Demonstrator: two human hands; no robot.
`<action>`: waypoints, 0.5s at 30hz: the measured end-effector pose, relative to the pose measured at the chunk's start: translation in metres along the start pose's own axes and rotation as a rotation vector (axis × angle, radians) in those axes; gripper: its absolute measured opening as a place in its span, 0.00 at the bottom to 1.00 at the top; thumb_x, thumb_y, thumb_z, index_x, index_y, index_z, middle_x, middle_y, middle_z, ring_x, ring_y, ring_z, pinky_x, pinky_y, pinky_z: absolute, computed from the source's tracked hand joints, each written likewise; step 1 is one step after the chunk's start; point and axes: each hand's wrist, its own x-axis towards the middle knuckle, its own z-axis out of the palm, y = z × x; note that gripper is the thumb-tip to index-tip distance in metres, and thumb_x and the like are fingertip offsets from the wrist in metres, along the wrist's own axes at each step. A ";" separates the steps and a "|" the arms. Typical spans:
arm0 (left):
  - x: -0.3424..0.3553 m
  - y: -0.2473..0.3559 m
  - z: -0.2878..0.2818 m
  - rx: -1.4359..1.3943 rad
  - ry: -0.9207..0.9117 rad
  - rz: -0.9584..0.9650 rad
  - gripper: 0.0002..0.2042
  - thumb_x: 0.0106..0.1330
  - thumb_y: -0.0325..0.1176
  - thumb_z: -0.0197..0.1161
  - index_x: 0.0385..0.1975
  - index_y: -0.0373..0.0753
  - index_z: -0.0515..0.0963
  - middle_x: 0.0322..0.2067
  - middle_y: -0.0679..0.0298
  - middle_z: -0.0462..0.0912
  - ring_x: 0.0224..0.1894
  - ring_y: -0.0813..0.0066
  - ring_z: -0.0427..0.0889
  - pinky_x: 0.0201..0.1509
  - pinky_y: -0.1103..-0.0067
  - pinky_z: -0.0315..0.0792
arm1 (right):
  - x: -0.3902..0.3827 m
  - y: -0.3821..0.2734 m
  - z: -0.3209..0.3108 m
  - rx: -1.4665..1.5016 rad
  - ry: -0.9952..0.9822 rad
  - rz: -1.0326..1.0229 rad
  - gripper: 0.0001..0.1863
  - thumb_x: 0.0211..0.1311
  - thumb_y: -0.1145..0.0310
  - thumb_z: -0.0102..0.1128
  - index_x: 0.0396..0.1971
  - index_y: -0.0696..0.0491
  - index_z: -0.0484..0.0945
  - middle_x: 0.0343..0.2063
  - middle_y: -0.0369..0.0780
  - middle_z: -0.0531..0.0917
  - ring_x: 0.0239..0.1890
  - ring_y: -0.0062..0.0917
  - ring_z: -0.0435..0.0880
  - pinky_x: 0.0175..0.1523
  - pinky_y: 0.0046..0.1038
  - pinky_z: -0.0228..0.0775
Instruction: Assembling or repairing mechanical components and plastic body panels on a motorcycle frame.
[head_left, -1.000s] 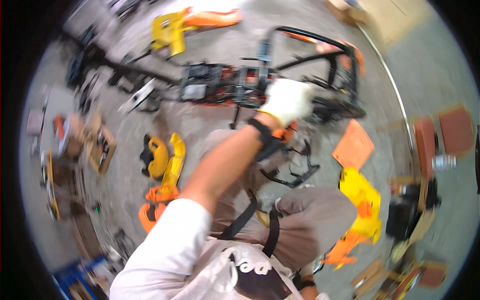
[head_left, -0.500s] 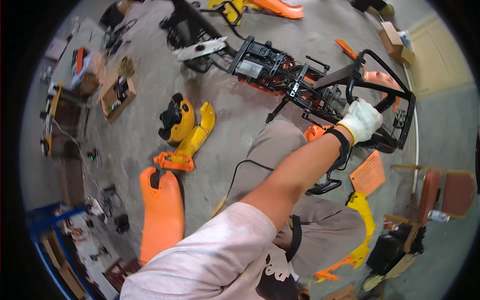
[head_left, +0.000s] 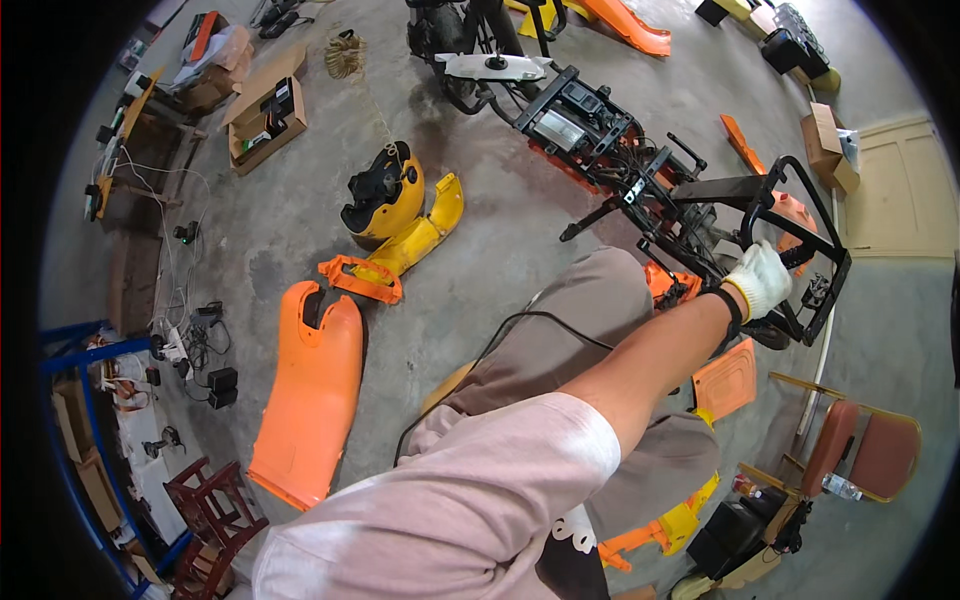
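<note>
My left hand point(head_left: 760, 280), in a white knitted glove with a yellow cuff, is at the rear end of a stripped scooter chassis point(head_left: 640, 180). Its fingers are curled, but what they hold is hidden behind the knuckles. Right beside it are a black coil spring point(head_left: 796, 257) and the looped black tube frame point(head_left: 835, 240). A black strap circles the wrist. My right hand does not show; my left arm and sleeve cover the area below. An orange panel point(head_left: 672, 283) lies by the chassis, just past my knee.
On the floor to the left lie a long orange body panel point(head_left: 310, 400), a yellow front cover point(head_left: 395, 200) and a curved yellow piece point(head_left: 430, 230). A cardboard box point(head_left: 265, 125) stands farther back. At right are an orange square panel point(head_left: 727, 380) and a brown chair point(head_left: 830, 445).
The whole view has shifted, so the chassis appears lower and farther right. My left hand stays at the same rear part of the chassis, fingers still curled.
</note>
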 end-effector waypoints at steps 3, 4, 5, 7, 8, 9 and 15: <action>0.003 0.001 0.009 0.016 0.070 -0.034 0.07 0.58 0.31 0.64 0.32 0.41 0.88 0.34 0.58 0.89 0.43 0.54 0.86 0.48 0.66 0.77 | -0.005 0.006 0.009 -0.005 0.004 -0.010 0.35 0.55 0.49 0.60 0.60 0.54 0.76 0.58 0.55 0.78 0.64 0.50 0.74 0.68 0.43 0.65; 0.002 0.002 0.008 0.020 0.063 -0.059 0.07 0.58 0.31 0.63 0.32 0.42 0.88 0.34 0.59 0.89 0.43 0.56 0.87 0.48 0.67 0.76 | -0.005 0.012 0.012 -0.006 0.009 -0.015 0.35 0.55 0.49 0.60 0.60 0.54 0.75 0.58 0.55 0.78 0.64 0.50 0.73 0.68 0.43 0.64; 0.001 0.003 0.005 0.090 0.102 -0.028 0.07 0.58 0.32 0.63 0.31 0.43 0.88 0.34 0.61 0.89 0.43 0.59 0.87 0.48 0.67 0.75 | -0.005 0.018 0.020 -0.010 0.010 -0.016 0.35 0.55 0.49 0.60 0.60 0.54 0.75 0.58 0.55 0.78 0.65 0.50 0.73 0.68 0.43 0.64; -0.007 0.004 -0.007 0.188 0.051 0.085 0.08 0.58 0.33 0.63 0.31 0.45 0.89 0.34 0.63 0.89 0.42 0.61 0.87 0.48 0.67 0.74 | -0.003 0.032 0.043 -0.014 0.012 -0.045 0.35 0.55 0.49 0.60 0.61 0.54 0.75 0.59 0.55 0.78 0.65 0.50 0.73 0.69 0.43 0.64; -0.011 0.004 -0.015 0.174 0.047 0.108 0.08 0.58 0.34 0.63 0.32 0.47 0.89 0.34 0.63 0.89 0.42 0.61 0.87 0.49 0.68 0.73 | -0.001 0.041 0.057 -0.031 0.015 -0.072 0.35 0.55 0.49 0.60 0.61 0.54 0.75 0.59 0.55 0.78 0.65 0.50 0.73 0.69 0.43 0.63; -0.014 0.004 -0.023 0.159 0.055 0.084 0.08 0.58 0.34 0.63 0.32 0.47 0.89 0.34 0.63 0.90 0.42 0.61 0.88 0.49 0.67 0.74 | -0.003 0.050 0.073 -0.062 0.024 -0.117 0.35 0.56 0.49 0.60 0.61 0.54 0.75 0.59 0.55 0.78 0.65 0.50 0.72 0.69 0.43 0.63; -0.022 -0.003 -0.049 0.185 -0.056 0.173 0.08 0.56 0.31 0.64 0.32 0.42 0.88 0.32 0.53 0.89 0.37 0.55 0.89 0.41 0.63 0.82 | -0.035 0.011 0.115 -0.353 0.092 -0.230 0.35 0.58 0.51 0.57 0.63 0.57 0.73 0.62 0.56 0.75 0.68 0.49 0.71 0.72 0.42 0.60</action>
